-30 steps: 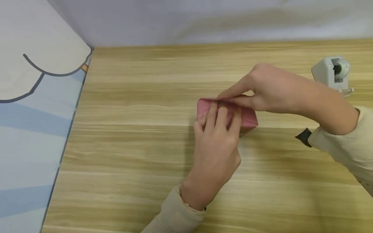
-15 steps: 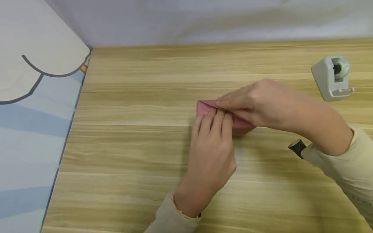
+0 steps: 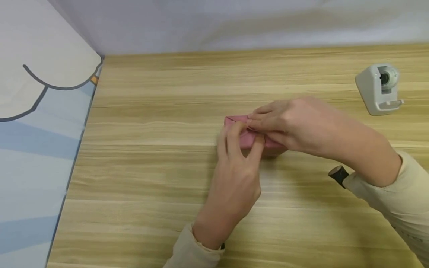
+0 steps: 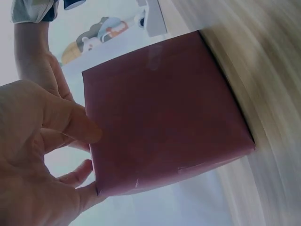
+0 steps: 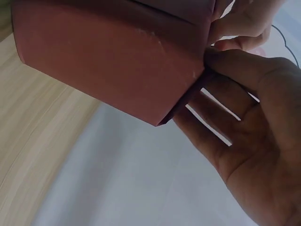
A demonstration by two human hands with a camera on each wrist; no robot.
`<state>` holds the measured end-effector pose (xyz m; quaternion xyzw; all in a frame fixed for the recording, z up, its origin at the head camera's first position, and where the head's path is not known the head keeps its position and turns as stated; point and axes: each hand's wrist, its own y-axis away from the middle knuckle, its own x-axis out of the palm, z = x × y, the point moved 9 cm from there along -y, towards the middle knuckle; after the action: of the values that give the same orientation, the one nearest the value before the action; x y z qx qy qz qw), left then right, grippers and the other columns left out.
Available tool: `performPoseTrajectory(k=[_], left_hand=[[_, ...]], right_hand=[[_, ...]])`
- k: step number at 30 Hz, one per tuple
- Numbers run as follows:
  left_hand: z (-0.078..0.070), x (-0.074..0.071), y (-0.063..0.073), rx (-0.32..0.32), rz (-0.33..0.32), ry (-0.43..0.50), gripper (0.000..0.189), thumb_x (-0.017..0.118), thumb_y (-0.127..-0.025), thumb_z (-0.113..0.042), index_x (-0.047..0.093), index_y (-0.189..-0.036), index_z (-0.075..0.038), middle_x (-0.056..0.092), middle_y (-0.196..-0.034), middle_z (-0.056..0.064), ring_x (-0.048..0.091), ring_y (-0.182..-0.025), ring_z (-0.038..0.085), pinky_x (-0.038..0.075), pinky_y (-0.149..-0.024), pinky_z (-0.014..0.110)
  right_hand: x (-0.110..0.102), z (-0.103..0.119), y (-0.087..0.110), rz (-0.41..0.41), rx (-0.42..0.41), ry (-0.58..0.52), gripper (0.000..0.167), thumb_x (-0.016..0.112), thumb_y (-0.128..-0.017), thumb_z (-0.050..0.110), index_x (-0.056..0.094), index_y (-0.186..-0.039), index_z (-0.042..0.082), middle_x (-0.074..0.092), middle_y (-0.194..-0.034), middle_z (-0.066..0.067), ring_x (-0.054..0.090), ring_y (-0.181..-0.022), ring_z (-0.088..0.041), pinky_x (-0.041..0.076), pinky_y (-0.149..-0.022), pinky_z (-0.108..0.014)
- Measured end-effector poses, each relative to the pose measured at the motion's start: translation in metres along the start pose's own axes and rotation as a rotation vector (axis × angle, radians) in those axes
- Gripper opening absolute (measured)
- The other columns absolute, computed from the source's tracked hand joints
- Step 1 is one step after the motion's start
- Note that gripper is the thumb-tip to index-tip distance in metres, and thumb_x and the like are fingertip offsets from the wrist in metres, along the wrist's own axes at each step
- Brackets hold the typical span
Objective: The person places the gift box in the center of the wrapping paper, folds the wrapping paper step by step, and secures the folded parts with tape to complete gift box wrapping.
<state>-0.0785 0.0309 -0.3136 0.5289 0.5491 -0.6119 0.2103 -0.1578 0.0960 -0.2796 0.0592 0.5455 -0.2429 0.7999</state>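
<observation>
A box wrapped in pink paper (image 3: 247, 141) stands on the wooden table, its folded paper end facing up. My left hand (image 3: 236, 175) grips the top from the near left, with bent fingers on the upper edge and flap. In the left wrist view its thumb (image 4: 89, 127) lies over the upper edge of a smooth wrapped side (image 4: 160, 117). From the right, my right hand (image 3: 298, 121) holds the folded paper at the top, fingertips close to the left ones. The right wrist view shows its thumb (image 5: 235, 66) at the box's edge and the fingers reaching across the end.
A white tape dispenser (image 3: 373, 93) with a roll in it stands at the back right of the table (image 3: 151, 167). A pale wall (image 3: 234, 26) rises behind, and a printed panel (image 3: 37, 156) borders the left side. A dark strap piece (image 3: 339, 175) sticks out from the right sleeve.
The raised top flap has been folded down over the box. My right hand has come lower and nearer, and the left fingers have drawn out from under the flap and spread onto the top.
</observation>
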Motion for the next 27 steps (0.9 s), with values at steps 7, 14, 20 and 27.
performPoseTrajectory(k=[7,14,20,27], left_hand=[[0.001,-0.002,-0.002,0.009,0.013,0.061,0.044,0.057,-0.085,0.01,0.071,-0.124,-0.005,0.054,-0.14,0.027,0.047,-0.14,0.038,0.026,-0.129,0.053],[0.003,-0.003,-0.004,0.009,0.004,0.096,0.045,0.058,-0.081,0.011,0.072,-0.121,-0.004,0.058,-0.133,0.025,0.053,-0.134,0.037,0.026,-0.129,0.053],[0.006,-0.002,-0.004,-0.015,0.033,0.104,0.045,0.055,-0.078,0.012,0.068,-0.119,-0.001,0.061,-0.129,0.02,0.055,-0.132,0.033,0.023,-0.131,0.05],[0.008,-0.005,-0.005,-0.002,0.052,0.014,0.049,0.055,-0.083,0.011,0.06,-0.132,0.007,0.065,-0.119,0.015,0.061,-0.12,0.028,0.026,-0.131,0.041]], right_hand=[[-0.002,0.003,0.0,-0.012,0.016,0.067,0.037,0.082,-0.09,0.014,0.077,-0.126,0.017,0.079,-0.105,-0.003,0.07,-0.09,-0.018,0.061,-0.067,-0.037],[0.003,0.002,0.003,0.089,0.099,0.048,0.039,0.07,-0.096,0.005,0.073,-0.133,0.016,0.076,-0.109,-0.005,0.07,-0.093,-0.015,0.06,-0.073,-0.031],[0.006,-0.007,0.009,0.147,0.181,-0.059,0.041,0.057,-0.103,0.003,0.065,-0.143,0.014,0.074,-0.124,-0.002,0.068,-0.114,-0.017,0.059,-0.094,-0.04],[0.004,-0.013,0.019,0.085,0.215,-0.084,0.047,0.049,-0.101,-0.003,0.063,-0.142,0.014,0.071,-0.132,-0.002,0.068,-0.121,-0.02,0.055,-0.103,-0.047]])
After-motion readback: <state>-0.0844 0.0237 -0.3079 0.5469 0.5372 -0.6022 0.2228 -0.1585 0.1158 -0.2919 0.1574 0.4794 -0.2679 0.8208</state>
